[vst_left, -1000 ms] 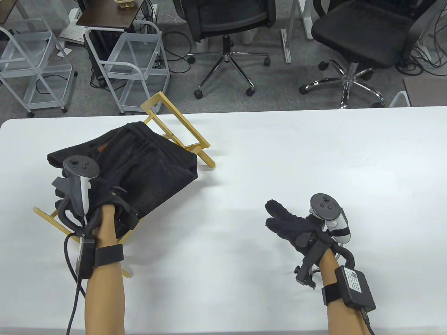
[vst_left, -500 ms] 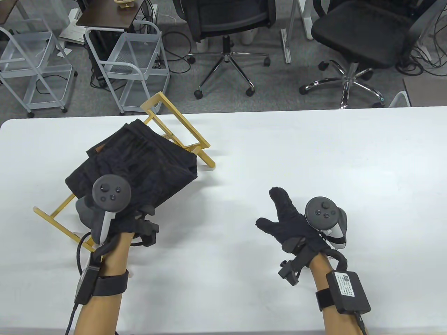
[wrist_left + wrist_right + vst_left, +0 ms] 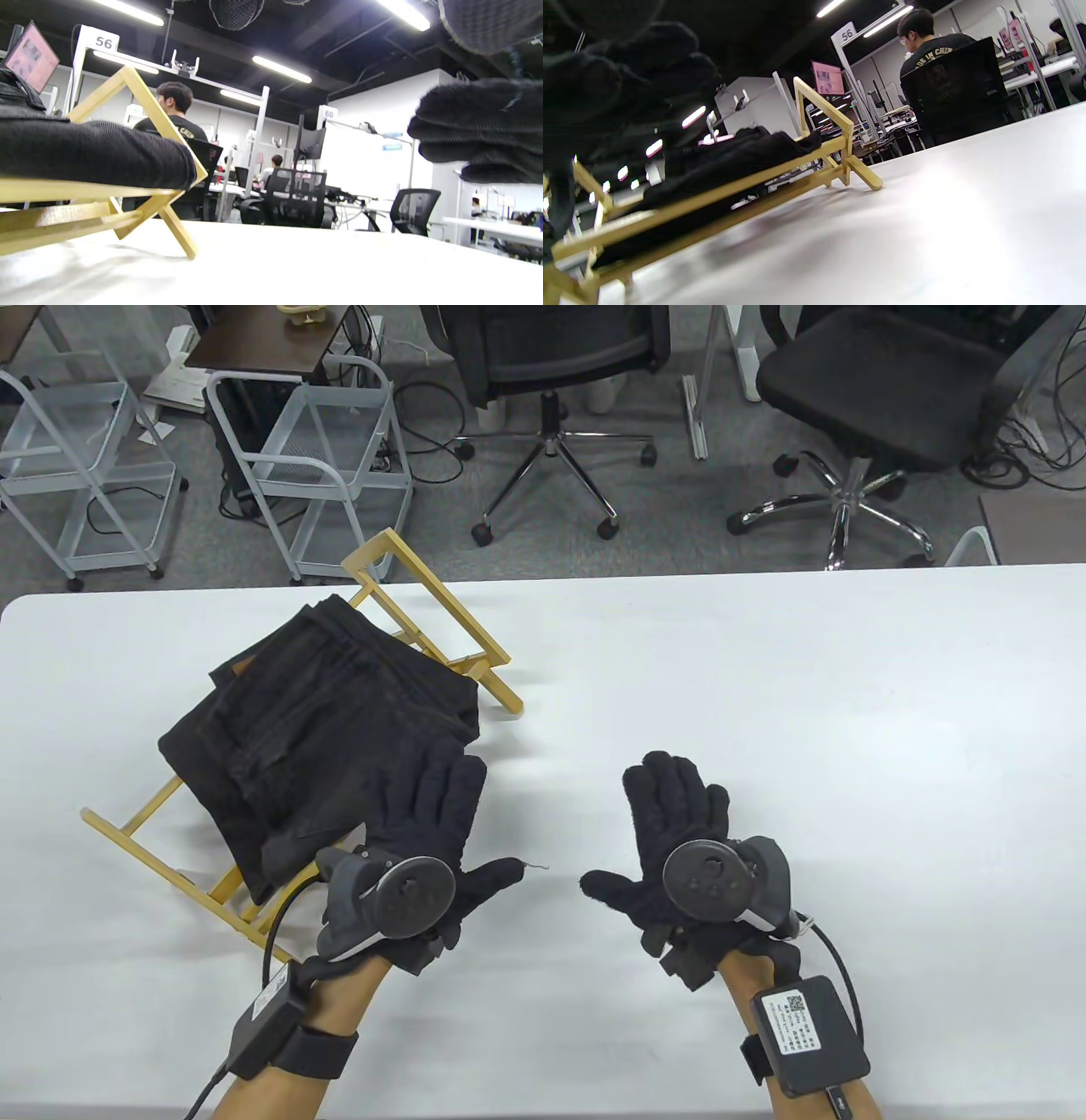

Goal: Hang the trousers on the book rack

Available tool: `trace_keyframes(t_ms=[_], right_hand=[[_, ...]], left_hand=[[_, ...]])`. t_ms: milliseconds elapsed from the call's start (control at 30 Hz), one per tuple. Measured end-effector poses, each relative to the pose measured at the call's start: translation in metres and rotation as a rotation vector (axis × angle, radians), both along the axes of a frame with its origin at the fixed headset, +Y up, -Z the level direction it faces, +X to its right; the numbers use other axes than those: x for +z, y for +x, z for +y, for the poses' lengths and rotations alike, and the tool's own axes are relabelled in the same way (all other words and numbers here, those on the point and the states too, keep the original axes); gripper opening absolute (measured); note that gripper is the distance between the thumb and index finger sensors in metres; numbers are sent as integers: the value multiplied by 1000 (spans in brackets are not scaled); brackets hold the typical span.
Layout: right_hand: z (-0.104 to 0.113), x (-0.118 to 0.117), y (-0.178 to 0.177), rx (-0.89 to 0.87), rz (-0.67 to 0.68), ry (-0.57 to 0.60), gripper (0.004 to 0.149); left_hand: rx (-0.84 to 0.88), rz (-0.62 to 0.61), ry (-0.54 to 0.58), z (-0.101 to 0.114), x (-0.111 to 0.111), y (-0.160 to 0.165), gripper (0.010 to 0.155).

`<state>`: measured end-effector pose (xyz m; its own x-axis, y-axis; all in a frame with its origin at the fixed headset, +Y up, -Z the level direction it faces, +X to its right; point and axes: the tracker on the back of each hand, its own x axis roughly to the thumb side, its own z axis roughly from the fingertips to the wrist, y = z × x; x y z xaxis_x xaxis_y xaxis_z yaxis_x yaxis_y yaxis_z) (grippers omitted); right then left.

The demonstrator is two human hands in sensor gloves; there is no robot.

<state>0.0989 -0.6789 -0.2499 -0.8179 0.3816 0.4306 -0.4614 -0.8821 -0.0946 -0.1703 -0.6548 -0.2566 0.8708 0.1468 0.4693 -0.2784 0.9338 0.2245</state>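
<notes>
The left hand point(image 3: 441, 823) lies palm down over the white counter point(image 3: 764, 687) with fingers spread wide and straight, holding nothing; its fingertips lie at the near right edge of the trousers point(image 3: 314, 738), though whether they touch the cloth cannot be told. The right hand point(image 3: 679, 831) lies flat just to the right of the left one, also splayed wide and empty, thumb pointing toward the left thumb with bare counter between them.

The black trousers are folded and draped across the rails of the wooden book rack point(image 3: 424, 619), ahead and to the left of the left hand. The rack lies tilted on the counter — its far frame rises beyond the trousers, its near end pokes out to the left of the left wrist. In the left wrist view the trousers point(image 3: 93, 152) rest on the pale rails of the rack point(image 3: 140, 97), to the left of the gloved fingers point(image 3: 479, 123).

Readable writing is sparse: a sign marked "56" and another marked "60" hang on the frames behind, and the right wrist view shows "56" again plus partial lettering on a seated man's shirt — too blurred to read whole
</notes>
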Motion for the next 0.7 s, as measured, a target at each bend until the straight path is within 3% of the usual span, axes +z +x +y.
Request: trace_keyframes(t_ms=[167, 700], right_hand=[[-8, 3, -11, 73, 22, -11, 107], [-25, -2, -15, 152, 11, -114, 105]], left_hand=[[-8, -43, -105, -16, 3, 3, 102], [-22, -42, -184, -26, -4, 4, 101]])
